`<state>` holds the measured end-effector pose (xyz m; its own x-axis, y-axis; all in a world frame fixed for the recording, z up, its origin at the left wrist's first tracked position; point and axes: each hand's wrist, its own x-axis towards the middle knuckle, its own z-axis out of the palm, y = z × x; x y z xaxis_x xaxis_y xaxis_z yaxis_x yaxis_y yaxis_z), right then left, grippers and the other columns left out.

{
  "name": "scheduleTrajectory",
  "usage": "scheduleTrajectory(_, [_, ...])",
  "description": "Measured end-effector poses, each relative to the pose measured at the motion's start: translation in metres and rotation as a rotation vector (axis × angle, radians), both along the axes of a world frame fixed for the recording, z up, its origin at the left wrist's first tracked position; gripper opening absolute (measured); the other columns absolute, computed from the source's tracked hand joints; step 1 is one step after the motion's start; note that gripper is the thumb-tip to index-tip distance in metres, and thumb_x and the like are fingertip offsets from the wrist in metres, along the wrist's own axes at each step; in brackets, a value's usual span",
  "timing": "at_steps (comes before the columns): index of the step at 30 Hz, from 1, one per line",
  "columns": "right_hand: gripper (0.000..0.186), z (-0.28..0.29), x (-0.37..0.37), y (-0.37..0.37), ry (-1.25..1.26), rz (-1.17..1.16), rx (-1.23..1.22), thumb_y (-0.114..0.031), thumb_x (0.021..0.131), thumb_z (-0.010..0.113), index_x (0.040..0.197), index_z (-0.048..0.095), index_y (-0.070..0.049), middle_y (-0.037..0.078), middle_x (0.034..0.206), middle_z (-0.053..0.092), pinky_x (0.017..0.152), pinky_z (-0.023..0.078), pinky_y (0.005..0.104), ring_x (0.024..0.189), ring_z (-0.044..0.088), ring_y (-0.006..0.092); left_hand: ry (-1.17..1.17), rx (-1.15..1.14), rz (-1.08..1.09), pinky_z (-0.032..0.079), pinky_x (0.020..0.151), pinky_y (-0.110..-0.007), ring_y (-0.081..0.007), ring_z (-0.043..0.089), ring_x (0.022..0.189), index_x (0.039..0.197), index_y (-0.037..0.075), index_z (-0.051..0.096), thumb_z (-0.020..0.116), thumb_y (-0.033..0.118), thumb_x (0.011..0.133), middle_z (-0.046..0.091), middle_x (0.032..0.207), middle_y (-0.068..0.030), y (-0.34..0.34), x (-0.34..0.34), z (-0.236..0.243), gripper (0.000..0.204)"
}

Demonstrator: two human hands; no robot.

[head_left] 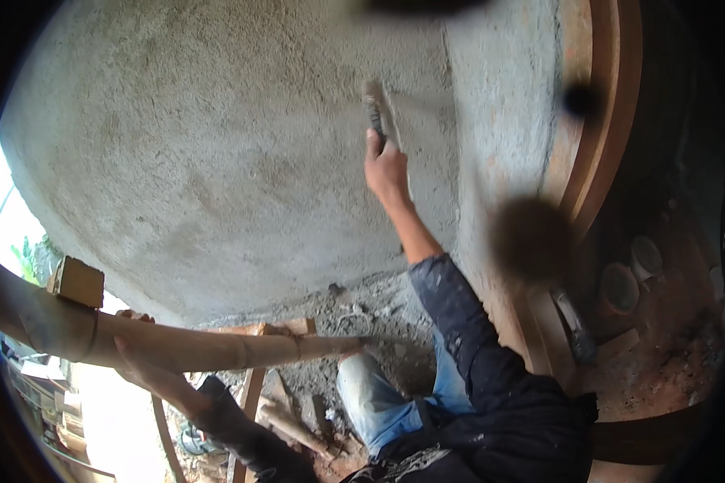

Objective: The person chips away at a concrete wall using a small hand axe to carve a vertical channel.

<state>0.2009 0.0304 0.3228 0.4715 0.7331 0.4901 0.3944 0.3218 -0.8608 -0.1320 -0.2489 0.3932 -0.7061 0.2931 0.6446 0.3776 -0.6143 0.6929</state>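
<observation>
My right hand (387, 171) is closed around the handle of a plastering trowel (391, 117), raised up against the grey plastered wall (242, 145). The trowel's blade shows nearly edge-on along the wall, close to the inner corner, and is slightly blurred. Low on the left, my left hand (147, 364) grips a thick bamboo pole (209, 348) that runs across in front of me. Some of its fingers show over the pole's far side, with the thumb on the near side.
A wooden frame (608, 105) edges the wall on the right. A block (79, 282) sits on the pole's left end. Loose mortar (350, 310) lies along the wall's foot, near my knees. Buckets (620, 287) stand at the lower right. Dark round smudges blot parts of the view.
</observation>
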Motion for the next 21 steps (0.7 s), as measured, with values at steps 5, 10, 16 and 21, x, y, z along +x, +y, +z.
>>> scheduleTrajectory(5, [0.039,0.043,-0.020,-0.039,-0.209,0.077,0.622,-0.040,0.095,0.049,0.081,0.051,-0.003,0.006,0.051,0.051,0.039,0.041,0.0354,0.042,0.056,0.0229,-0.052,0.064,0.030,0.049,0.080,-0.034,-0.0229,0.060,0.087,0.118,-0.003,0.054,0.061,0.044,0.084,0.060,0.098,-0.0143,-0.004,0.008,0.001,0.059])
scheduleTrajectory(10, [0.038,-0.004,0.004,0.001,-0.211,-0.163,0.348,-0.038,0.097,0.046,0.083,0.052,-0.002,0.005,0.051,0.050,0.037,0.038,0.0326,0.041,0.053,0.0173,-0.019,0.037,-0.002,0.049,0.079,-0.034,-0.0232,0.060,0.088,0.117,-0.004,0.054,0.061,0.045,0.084,0.060,0.097,-0.0145,-0.003,0.010,0.002,0.060])
scheduleTrajectory(16, [0.040,0.018,-0.011,-0.026,-0.022,0.047,0.318,-0.040,0.097,0.044,0.089,0.055,-0.002,0.004,0.051,0.051,0.037,0.038,0.0326,0.041,0.052,0.0161,-0.055,0.012,-0.005,0.049,0.075,-0.032,-0.0219,0.060,0.083,0.113,-0.001,0.056,0.057,0.048,0.086,0.060,0.095,-0.0126,-0.001,-0.004,-0.005,0.056])
scheduleTrajectory(21, [0.037,0.047,-0.005,-0.031,-0.293,0.000,1.049,-0.040,0.096,0.048,0.088,0.054,-0.004,0.003,0.050,0.053,0.036,0.042,0.0331,0.039,0.054,0.0190,-0.404,-0.329,0.094,0.049,0.077,-0.033,-0.0219,0.060,0.086,0.113,-0.001,0.056,0.058,0.048,0.085,0.060,0.093,-0.0119,-0.013,-0.016,0.022,0.056])
